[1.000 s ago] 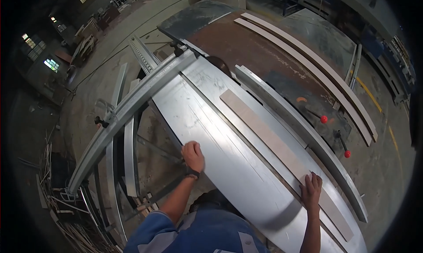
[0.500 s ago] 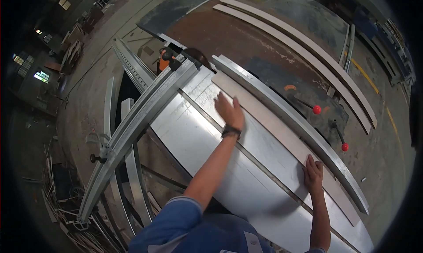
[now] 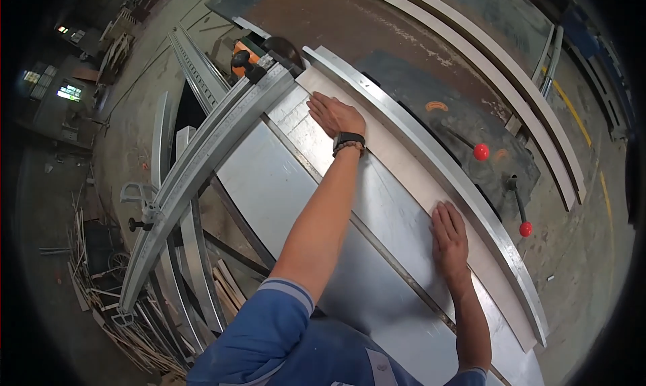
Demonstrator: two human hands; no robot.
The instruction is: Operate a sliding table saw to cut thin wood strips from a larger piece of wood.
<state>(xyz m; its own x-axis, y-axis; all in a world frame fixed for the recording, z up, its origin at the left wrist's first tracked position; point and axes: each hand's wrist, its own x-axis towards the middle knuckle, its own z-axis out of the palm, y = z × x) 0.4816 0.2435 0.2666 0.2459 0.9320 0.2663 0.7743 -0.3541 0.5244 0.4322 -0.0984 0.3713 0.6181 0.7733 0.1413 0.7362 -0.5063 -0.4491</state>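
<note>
Steel, bare and grey, makes up the saw table (image 3: 350, 251), which runs from the far left toward the near right; its near end is cut off by the lower edge and partly hidden by the person's blue shirt (image 3: 303, 345). On the table lies one long pale board (image 3: 410, 184), its right edge against the raised metal fence (image 3: 431, 164). The board's near end runs down almost to the lower edge. One slot (image 3: 377, 241) runs the length of the table, left of the board. Left of the table, one long rail (image 3: 195, 171) slants over the floor, with a dark gap between it and the table.

Beyond the fence a dark machine top (image 3: 464, 130) carries two levers with red knobs (image 3: 481, 152); what they belong to is hard to make out. At the table's far end an orange part and a dark rounded guard (image 3: 282, 48) show, partly hidden by the rail.

Two hands are on the board. The left hand (image 3: 336, 113), a black watch (image 3: 348, 142) on its wrist, lies flat with fingers spread near the board's far end. The right hand (image 3: 449, 235) lies flat on the board nearer the person, fingers together, just beside the fence. Neither hand grips anything; both press open-palmed.

Scrap strips (image 3: 101, 285) pile on the floor at the lower left, too tangled to count.
</note>
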